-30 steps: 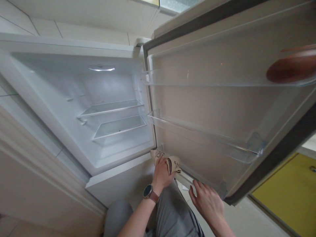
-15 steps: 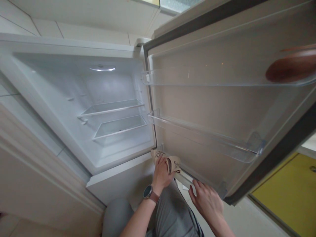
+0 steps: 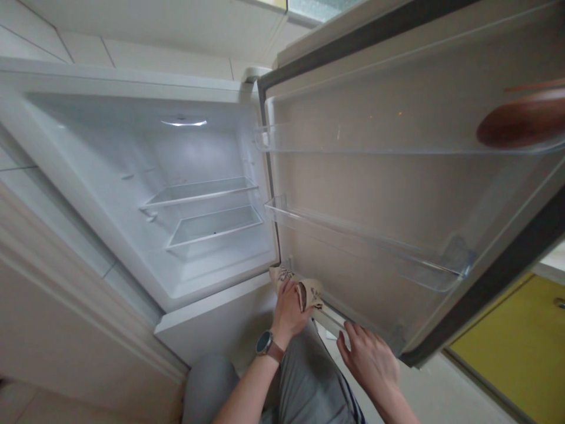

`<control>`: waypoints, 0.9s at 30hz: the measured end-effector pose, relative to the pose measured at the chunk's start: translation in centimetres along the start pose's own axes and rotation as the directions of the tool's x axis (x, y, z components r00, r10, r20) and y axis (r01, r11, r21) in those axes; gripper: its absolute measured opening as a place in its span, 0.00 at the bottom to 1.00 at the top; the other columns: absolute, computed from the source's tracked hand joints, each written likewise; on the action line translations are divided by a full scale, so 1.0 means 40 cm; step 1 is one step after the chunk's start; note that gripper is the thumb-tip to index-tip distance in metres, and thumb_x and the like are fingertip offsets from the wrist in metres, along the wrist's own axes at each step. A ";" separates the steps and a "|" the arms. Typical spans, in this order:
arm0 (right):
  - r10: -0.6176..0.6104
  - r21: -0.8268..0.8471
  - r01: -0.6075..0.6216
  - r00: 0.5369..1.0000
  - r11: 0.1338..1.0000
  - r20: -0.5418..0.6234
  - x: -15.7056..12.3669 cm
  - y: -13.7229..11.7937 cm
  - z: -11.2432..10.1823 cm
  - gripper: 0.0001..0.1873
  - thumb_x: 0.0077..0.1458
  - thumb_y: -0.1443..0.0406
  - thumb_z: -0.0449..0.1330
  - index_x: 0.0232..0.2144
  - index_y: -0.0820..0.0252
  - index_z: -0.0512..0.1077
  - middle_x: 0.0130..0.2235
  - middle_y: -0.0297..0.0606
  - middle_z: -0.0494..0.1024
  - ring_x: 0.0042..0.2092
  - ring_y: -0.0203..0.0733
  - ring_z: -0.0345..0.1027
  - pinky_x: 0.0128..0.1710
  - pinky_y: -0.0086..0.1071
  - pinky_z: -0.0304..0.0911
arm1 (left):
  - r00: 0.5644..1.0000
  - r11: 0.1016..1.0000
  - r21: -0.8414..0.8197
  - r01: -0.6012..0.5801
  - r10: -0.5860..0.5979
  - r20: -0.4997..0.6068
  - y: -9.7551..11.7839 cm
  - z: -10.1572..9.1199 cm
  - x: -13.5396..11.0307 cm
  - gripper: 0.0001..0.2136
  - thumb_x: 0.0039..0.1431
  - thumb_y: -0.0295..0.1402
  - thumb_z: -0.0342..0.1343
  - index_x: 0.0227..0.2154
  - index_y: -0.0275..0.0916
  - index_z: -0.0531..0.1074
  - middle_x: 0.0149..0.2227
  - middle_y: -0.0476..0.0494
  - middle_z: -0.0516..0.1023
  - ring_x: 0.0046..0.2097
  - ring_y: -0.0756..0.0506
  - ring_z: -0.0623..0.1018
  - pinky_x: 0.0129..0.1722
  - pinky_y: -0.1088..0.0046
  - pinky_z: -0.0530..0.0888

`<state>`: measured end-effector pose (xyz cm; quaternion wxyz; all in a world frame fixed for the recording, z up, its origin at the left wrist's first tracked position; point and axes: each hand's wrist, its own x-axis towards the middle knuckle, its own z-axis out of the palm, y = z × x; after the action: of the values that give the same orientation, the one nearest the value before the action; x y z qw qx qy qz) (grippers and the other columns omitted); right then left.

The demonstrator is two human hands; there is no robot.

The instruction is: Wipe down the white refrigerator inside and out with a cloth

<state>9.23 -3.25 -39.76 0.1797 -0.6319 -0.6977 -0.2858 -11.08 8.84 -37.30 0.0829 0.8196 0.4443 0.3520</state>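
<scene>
My left hand (image 3: 288,312), with a watch on the wrist, is closed on a beige patterned cloth (image 3: 309,291) and presses it against the bottom inner edge of the open fridge door (image 3: 397,194). My right hand (image 3: 368,359) grips the lower edge of that door, fingers curled over the rim. Both hands are low, just above my knees in grey trousers (image 3: 304,388).
The fridge cavity (image 3: 185,194) stands open with two glass shelves (image 3: 212,227) and a lit lamp. Clear door racks (image 3: 366,247) cross the door; a brown rounded object (image 3: 521,123) sits in the top rack. A yellow surface (image 3: 521,347) lies at the lower right.
</scene>
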 end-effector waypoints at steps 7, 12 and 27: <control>-0.008 -0.021 0.008 1.000 1.000 -0.005 0.002 0.000 -0.006 0.08 0.66 0.62 0.57 0.38 0.57 0.75 0.30 0.35 0.79 0.31 0.41 0.73 0.37 0.37 0.49 | 1.000 1.000 0.008 -0.006 0.006 0.001 0.004 -0.004 0.001 0.19 0.54 0.29 0.64 0.50 0.42 0.78 0.50 0.40 0.81 0.58 0.35 0.75 0.71 0.46 0.59; -0.011 -0.030 0.011 1.000 1.000 0.002 0.005 -0.002 -0.009 0.08 0.65 0.62 0.58 0.38 0.57 0.76 0.30 0.35 0.79 0.31 0.41 0.74 0.37 0.37 0.50 | 1.000 1.000 0.006 -0.002 0.002 0.006 0.005 -0.005 0.003 0.18 0.53 0.29 0.64 0.49 0.42 0.79 0.49 0.40 0.81 0.57 0.35 0.76 0.71 0.46 0.60; 0.002 -0.035 -0.002 1.000 0.999 -0.006 0.005 -0.003 -0.007 0.07 0.65 0.62 0.58 0.37 0.57 0.76 0.30 0.35 0.80 0.31 0.40 0.73 0.37 0.37 0.51 | 1.000 1.000 0.006 -0.014 0.014 -0.003 -0.003 0.004 -0.002 0.18 0.54 0.29 0.65 0.50 0.42 0.78 0.51 0.40 0.81 0.58 0.35 0.75 0.71 0.46 0.60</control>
<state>9.04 -3.29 -39.45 0.1711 -0.6347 -0.6914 -0.2998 -11.09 8.87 -37.51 0.0773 0.8224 0.4397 0.3525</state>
